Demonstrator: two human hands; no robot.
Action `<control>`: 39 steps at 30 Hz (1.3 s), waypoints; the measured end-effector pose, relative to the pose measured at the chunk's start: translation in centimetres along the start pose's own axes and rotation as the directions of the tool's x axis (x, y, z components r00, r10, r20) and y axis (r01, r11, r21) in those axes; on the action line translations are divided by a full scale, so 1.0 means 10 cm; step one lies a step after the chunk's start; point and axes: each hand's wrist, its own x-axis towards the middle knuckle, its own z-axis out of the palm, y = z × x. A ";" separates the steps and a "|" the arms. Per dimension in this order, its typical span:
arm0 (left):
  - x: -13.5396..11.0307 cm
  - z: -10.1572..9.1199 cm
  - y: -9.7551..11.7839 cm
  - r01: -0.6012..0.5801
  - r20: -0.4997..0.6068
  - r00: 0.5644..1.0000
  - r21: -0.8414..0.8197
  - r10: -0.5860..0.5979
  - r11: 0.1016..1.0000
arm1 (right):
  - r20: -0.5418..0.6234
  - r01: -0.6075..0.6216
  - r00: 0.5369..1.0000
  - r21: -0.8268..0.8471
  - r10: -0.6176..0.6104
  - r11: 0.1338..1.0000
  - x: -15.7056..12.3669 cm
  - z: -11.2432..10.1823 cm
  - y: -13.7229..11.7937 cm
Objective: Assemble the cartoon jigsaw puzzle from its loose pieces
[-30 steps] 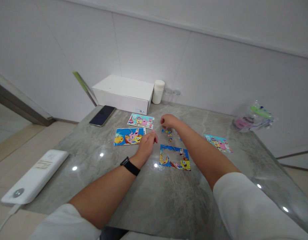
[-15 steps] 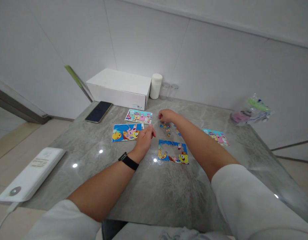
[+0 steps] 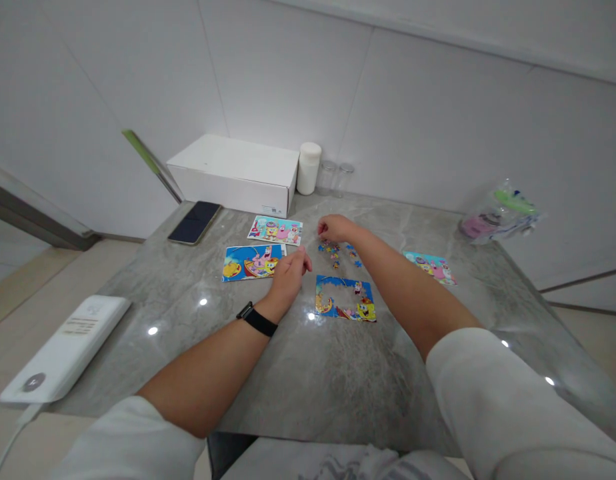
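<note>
Right hand [image 3: 333, 227] reaching across the grey table [image 3: 308, 373], fingers curled together over the loose puzzle pieces [image 3: 337, 252] at the far side of the half-built puzzle [image 3: 345, 299]; cannot tell whether a piece is pinched. Left hand [image 3: 290, 273] with a black wristband [image 3: 257, 320] resting on the table between the blue picture card [image 3: 251, 261] and the half-built puzzle, fingers loosely bent, holding nothing visible. Farther off: 2 more picture cards [image 3: 275, 229] [image 3: 430, 267], a phone [image 3: 195, 222], a white box [image 3: 235, 173], a white cylinder [image 3: 308, 168], a plastic bag [image 3: 498, 215].
</note>
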 end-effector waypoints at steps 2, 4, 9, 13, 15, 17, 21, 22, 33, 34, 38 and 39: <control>0.00 -0.01 0.00 0.006 0.012 1.000 0.008 -0.006 1.000 | -0.053 0.015 0.999 0.158 -0.007 0.987 -0.10 0.02 0.04; -0.01 0.00 0.01 0.009 0.028 1.000 0.012 -0.009 1.000 | -0.112 0.048 0.994 0.430 0.001 0.901 -0.26 0.07 0.08; -0.05 0.07 0.06 -0.061 0.101 0.993 -0.012 0.062 0.998 | -0.236 0.171 0.970 0.843 0.065 0.509 -0.89 0.30 0.03; -0.12 0.13 0.05 -0.063 0.202 0.977 -0.030 0.068 0.998 | -0.229 0.163 0.962 0.917 0.146 0.364 -1.35 0.49 -0.14; -0.16 0.16 0.04 -0.089 0.205 0.975 -0.008 0.089 0.996 | -0.231 0.165 0.956 0.933 0.182 0.319 -1.49 0.56 -0.21; -0.19 0.19 0.04 -0.114 0.199 0.974 0.016 0.108 0.993 | -0.242 0.177 0.947 0.942 0.212 0.284 -1.58 0.61 -0.25; -0.25 0.23 0.06 -0.121 0.221 0.970 0.052 0.106 0.991 | -0.259 0.201 0.931 0.952 0.258 0.230 -1.67 0.70 -0.25; -0.26 0.23 0.07 -0.121 0.233 0.967 0.065 0.103 0.991 | -0.260 0.205 0.929 0.954 0.263 0.219 -1.68 0.72 -0.24; -0.23 0.20 0.11 -0.044 0.218 0.976 0.132 0.014 0.990 | -0.363 0.266 0.905 0.890 0.223 0.370 -1.66 0.81 -0.13; -0.23 0.19 0.10 -0.037 0.229 0.974 0.134 0.005 0.990 | -0.368 0.270 0.905 0.884 0.212 0.382 -1.66 0.81 -0.13; -0.23 0.18 0.07 -0.034 0.278 0.961 0.131 -0.004 0.991 | -0.359 0.290 0.924 0.883 0.133 0.368 -1.66 0.81 -0.13; -0.23 0.18 0.07 -0.038 0.284 0.959 0.133 -0.001 0.990 | -0.350 0.288 0.929 0.887 0.119 0.362 -1.66 0.82 -0.13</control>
